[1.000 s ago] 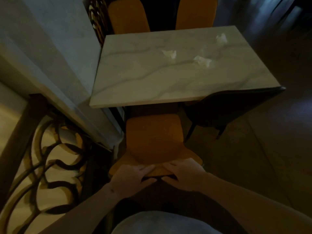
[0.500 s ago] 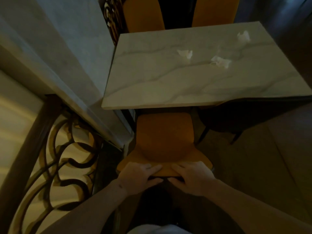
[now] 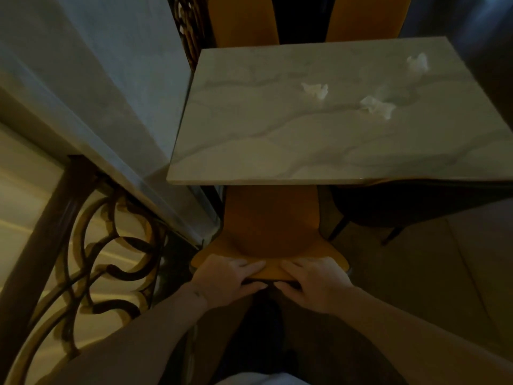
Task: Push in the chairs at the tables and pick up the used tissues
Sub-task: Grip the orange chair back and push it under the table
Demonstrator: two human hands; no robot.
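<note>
From the head view, the top edge of the orange chair [image 3: 270, 226] backrest is clasped by the left hand [image 3: 226, 279] and the right hand [image 3: 315, 282], side by side, fingers over the rim, probably so it can be driven straight under the marble table [image 3: 249, 151]. Its seat is already partly beneath the tabletop. Three crumpled tissues [image 3: 315, 90] are left on the far right (untouched). No writing or brand can be read.

Single head-worn view, looking steeply down and forward, close above both hands, the pale marble surface [image 3: 319, 140] ahead
</note>
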